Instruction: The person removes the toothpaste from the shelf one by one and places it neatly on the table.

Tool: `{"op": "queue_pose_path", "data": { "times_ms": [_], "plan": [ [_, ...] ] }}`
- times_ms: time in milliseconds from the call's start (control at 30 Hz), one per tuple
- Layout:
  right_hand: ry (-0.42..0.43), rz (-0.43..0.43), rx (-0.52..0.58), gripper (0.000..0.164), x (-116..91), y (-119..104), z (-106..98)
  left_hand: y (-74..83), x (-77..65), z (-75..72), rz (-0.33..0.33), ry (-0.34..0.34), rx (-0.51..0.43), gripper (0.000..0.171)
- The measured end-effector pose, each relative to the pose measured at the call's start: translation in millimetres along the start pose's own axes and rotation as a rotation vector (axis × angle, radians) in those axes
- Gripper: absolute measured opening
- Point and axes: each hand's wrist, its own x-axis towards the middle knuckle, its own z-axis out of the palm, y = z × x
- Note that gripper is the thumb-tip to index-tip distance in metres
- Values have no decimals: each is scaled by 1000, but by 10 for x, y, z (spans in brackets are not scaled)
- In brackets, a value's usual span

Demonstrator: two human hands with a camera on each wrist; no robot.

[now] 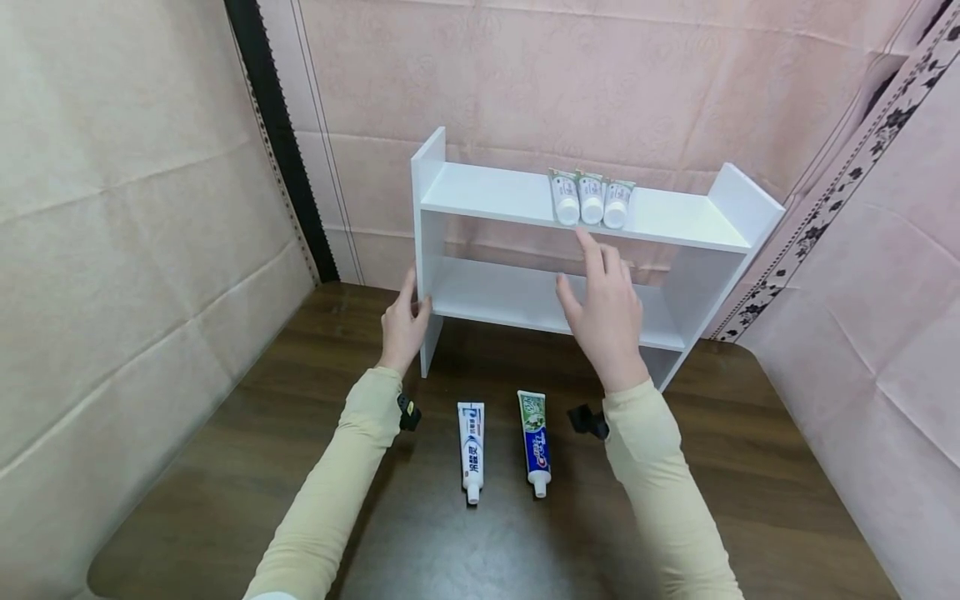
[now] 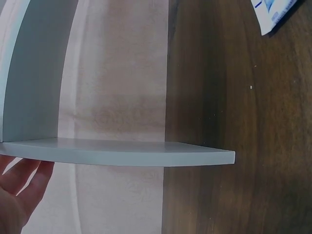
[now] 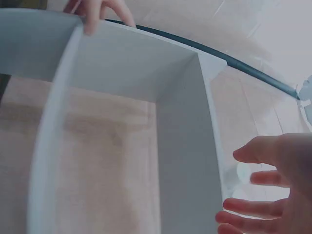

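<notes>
A white two-tier shelf (image 1: 495, 292) stands on the table. My left hand (image 1: 403, 327) touches its left side panel, with fingers along the outer face and thumb at the front edge; in the left wrist view, part of the left hand (image 2: 19, 192) shows against the panel (image 2: 122, 152). My right hand (image 1: 606, 312) is spread in front of the shelf, holding nothing. Just beyond its fingertips, three small white tubes stand side by side on the top board: a left tube (image 1: 565, 198), a middle tube (image 1: 591, 198) and a right tube (image 1: 618, 203).
Two toothpaste tubes lie on the brown table (image 1: 225, 500) between my forearms: a white and blue tube (image 1: 472, 450) and a green and blue tube (image 1: 535, 442). Pale cloth (image 1: 562, 83) hangs behind the shelf and at both sides.
</notes>
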Motion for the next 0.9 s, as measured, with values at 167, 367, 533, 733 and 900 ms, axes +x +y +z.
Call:
{"op": "queue_pose_path", "data": {
  "times_ms": [167, 367, 533, 733, 900],
  "plan": [
    [23, -5, -16, 57, 263, -43, 27, 6, 5, 0, -5, 4, -7, 65],
    [11, 39, -18, 57, 395, -56, 71, 4, 1, 8, -10, 4, -15, 65],
    [-3, 73, -1, 53, 398, -76, 64, -4, -8, 11, -8, 10, -16, 65],
    [-27, 119, 18, 48, 456, -100, 29, -6, 3, 4, -2, 12, -14, 65],
    [-74, 178, 1, 41, 566, -107, 4, -5, 7, 6, 2, 3, -1, 65]
  ]
}}
